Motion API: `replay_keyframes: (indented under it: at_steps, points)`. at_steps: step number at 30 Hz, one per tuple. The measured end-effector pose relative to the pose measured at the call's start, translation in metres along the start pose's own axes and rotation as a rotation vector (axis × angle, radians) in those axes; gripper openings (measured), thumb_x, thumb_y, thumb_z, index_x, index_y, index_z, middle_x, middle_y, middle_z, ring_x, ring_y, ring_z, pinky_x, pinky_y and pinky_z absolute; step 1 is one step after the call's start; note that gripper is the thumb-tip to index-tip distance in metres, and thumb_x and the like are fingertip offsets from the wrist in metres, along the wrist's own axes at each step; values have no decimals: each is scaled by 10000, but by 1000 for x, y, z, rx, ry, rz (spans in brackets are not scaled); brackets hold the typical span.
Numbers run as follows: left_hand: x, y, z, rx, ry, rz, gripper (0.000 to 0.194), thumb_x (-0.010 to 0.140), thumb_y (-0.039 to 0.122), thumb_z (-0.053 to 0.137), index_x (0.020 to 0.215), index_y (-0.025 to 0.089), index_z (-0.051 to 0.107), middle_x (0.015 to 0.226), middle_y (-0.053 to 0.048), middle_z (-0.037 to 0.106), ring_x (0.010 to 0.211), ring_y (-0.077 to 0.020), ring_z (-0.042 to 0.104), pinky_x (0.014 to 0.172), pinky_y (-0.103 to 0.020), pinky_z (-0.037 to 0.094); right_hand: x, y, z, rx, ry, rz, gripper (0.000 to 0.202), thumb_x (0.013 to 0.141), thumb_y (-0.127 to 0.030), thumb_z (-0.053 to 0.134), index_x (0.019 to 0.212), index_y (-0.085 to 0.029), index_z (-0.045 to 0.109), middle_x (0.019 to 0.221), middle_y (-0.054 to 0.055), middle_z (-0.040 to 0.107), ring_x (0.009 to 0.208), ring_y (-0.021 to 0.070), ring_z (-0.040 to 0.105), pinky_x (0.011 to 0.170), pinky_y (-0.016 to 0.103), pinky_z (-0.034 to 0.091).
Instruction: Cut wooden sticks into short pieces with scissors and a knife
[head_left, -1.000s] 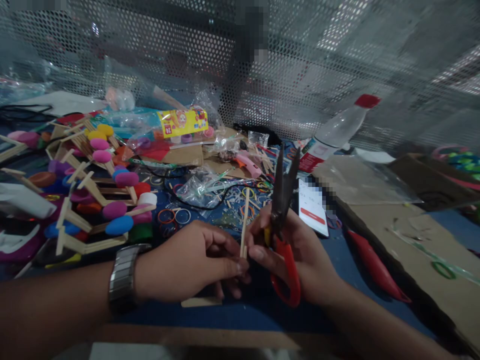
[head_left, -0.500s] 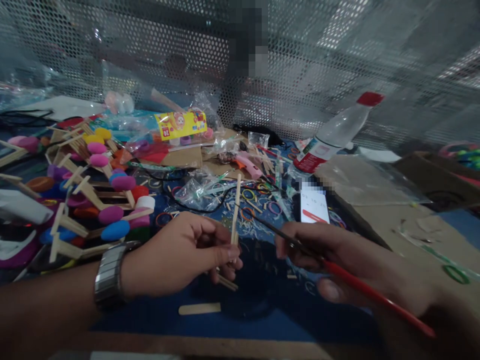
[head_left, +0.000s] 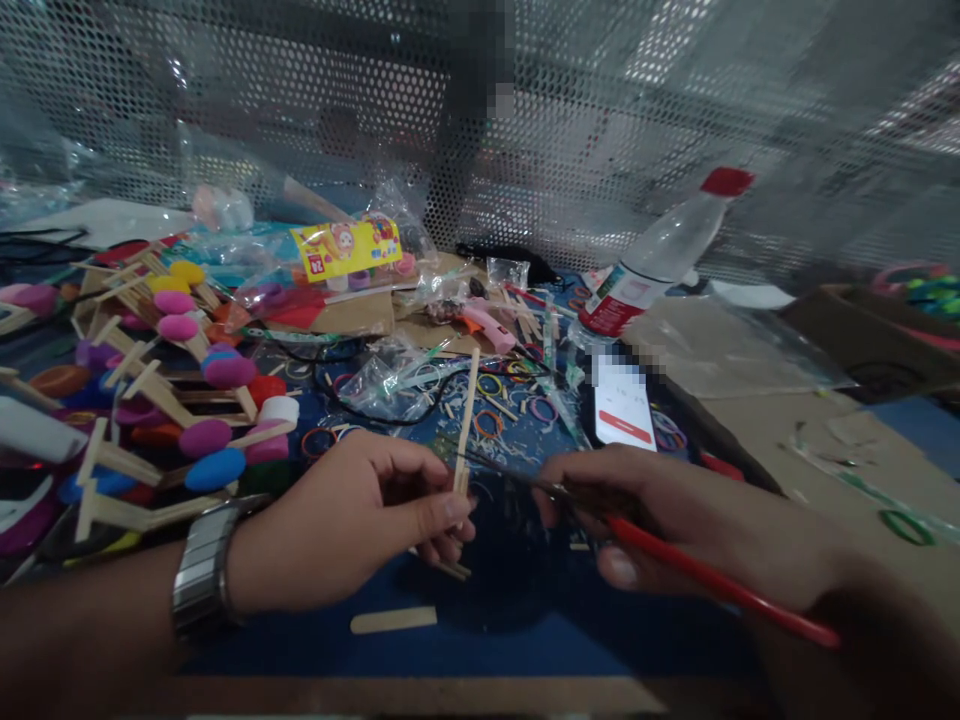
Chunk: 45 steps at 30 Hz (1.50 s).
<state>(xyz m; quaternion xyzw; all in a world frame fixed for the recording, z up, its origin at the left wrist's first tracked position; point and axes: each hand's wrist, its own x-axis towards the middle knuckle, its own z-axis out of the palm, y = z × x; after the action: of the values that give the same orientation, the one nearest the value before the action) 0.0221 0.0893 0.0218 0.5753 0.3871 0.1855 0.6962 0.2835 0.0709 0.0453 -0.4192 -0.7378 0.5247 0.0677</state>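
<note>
My left hand (head_left: 360, 530) pinches a small bundle of wooden craft sticks (head_left: 466, 420) between thumb and fingers. One stick rises upright above the thumb, and shorter ends poke out below the fingers. My right hand (head_left: 660, 530) is closed around red-handled long-nose pliers (head_left: 720, 580). Their thin dark jaws reach left across the upright stick just above my left thumb; whether they touch it I cannot tell. A loose craft stick (head_left: 394, 620) with a rounded end lies on the dark blue table surface (head_left: 525, 640) below my left hand.
Stick assemblies with coloured egg shapes (head_left: 214, 468) crowd the left. Behind my hands are loose rubber bands (head_left: 487, 424), scraps, a black cable, a pink glue gun (head_left: 491, 325) and a yellow-labelled packet (head_left: 345, 248). A bottle (head_left: 645, 270), phone (head_left: 624, 405) and cardboard (head_left: 817, 470) stand or lie right.
My right hand has moved left with the pliers, bringing their jaws lower and across the upright stick. My left hand keeps its pinch. The whole view has shifted slightly.
</note>
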Motion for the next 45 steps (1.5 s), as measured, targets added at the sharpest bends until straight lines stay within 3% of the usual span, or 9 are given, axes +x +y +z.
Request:
replay_keyframes:
  at_steps: [10, 17, 29, 39, 45]
  points:
    - [0, -3, 1, 50, -10, 11, 172, 883, 271, 662, 786, 141, 720, 748, -13, 726, 665, -113, 682, 640, -193, 553, 6, -1, 8, 42, -32, 10, 371, 838, -551, 652, 898, -193, 577, 741, -26, 465, 655, 140, 390, 572, 257, 334]
    - [-1, -7, 3, 55, 8, -6, 168, 875, 301, 665, 817, 158, 731, 781, -9, 733, 685, -121, 691, 640, -192, 546, 9, 2, 11, 89, -34, 14, 381, 842, -542, 672, 959, -186, 598, 796, -17, 499, 699, 148, 423, 619, 267, 357]
    - [-2, -4, 2, 158, -4, 11, 156, 882, 249, 623, 767, 167, 687, 719, 14, 675, 671, -114, 644, 629, -190, 512, 11, 2, 13, 86, -22, 47, 303, 845, -476, 696, 877, -199, 578, 714, -49, 436, 644, 123, 365, 563, 235, 329]
    - [0, -7, 2, 55, 87, 35, 131, 879, 289, 663, 837, 179, 720, 737, 10, 718, 674, -111, 648, 633, -189, 531, 15, 2, 15, 169, -5, 14, 299, 885, -473, 666, 871, -195, 557, 796, -23, 491, 738, 146, 460, 662, 257, 395]
    - [0, -6, -1, 84, 165, 38, 187, 863, 348, 692, 879, 166, 728, 756, -10, 735, 706, -133, 681, 672, -218, 561, 16, -2, 13, 41, 45, 9, 336, 910, -533, 606, 890, -198, 578, 788, -15, 521, 722, 150, 470, 640, 253, 403]
